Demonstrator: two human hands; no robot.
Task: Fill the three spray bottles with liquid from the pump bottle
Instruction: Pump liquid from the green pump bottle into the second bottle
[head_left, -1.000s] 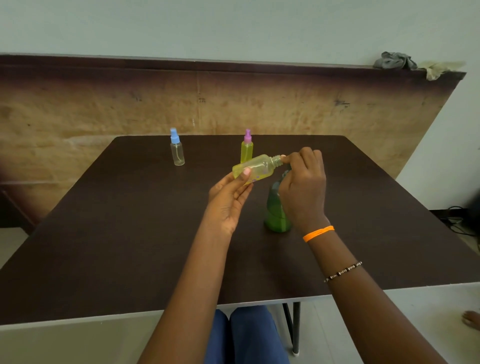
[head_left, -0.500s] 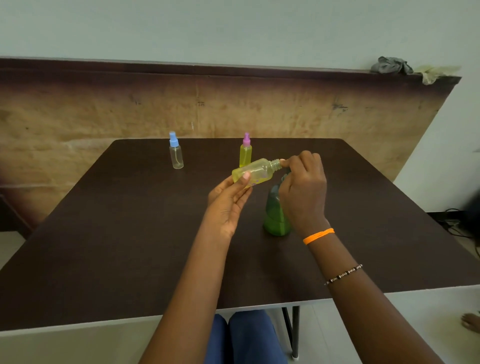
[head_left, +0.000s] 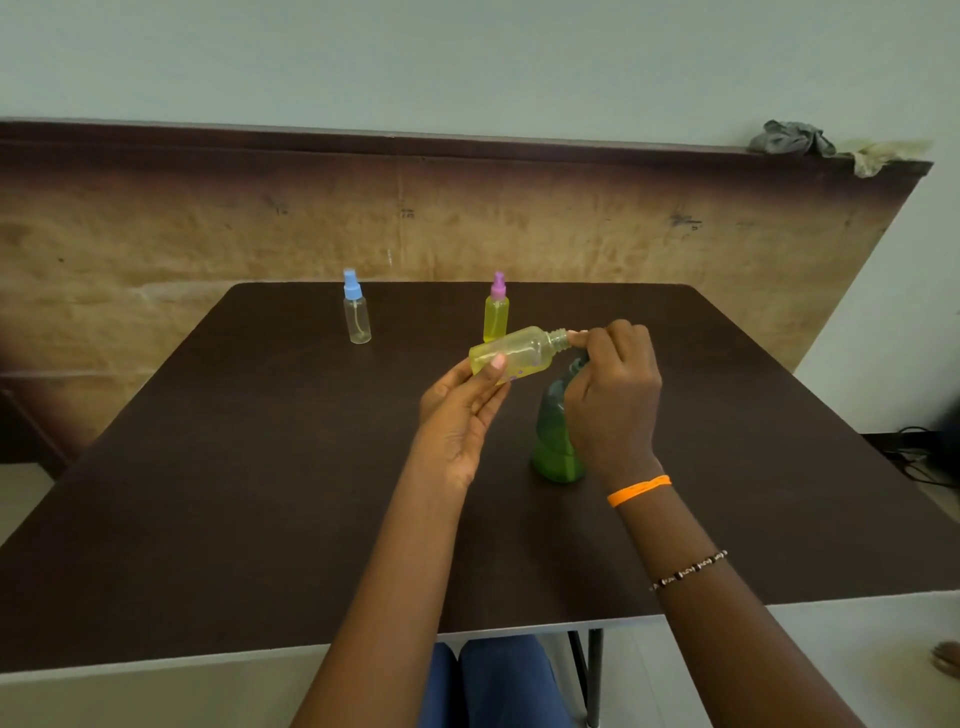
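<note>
While the uncapped bottle stays tilted, little has changed: same pose as a second ago, just above the tabletop.
Left hand clamps its base; right hand fingertips pinch at its threaded neck, over the green pump bottle. Looks mid-fill. Pink-capped bottle looks full; blue-capped bottle looks empty, both standing behind.

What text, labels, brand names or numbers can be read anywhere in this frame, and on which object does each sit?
No text can be read.
Held bottle: small purple marks low on its side, too blurred to read.
Orange wristband: faint print, too small to read.
Wooden board behind the table: small dark marks, illegible.
Blue-capped bottle, pink-capped bottle and green pump bottle: no label visible.
</note>
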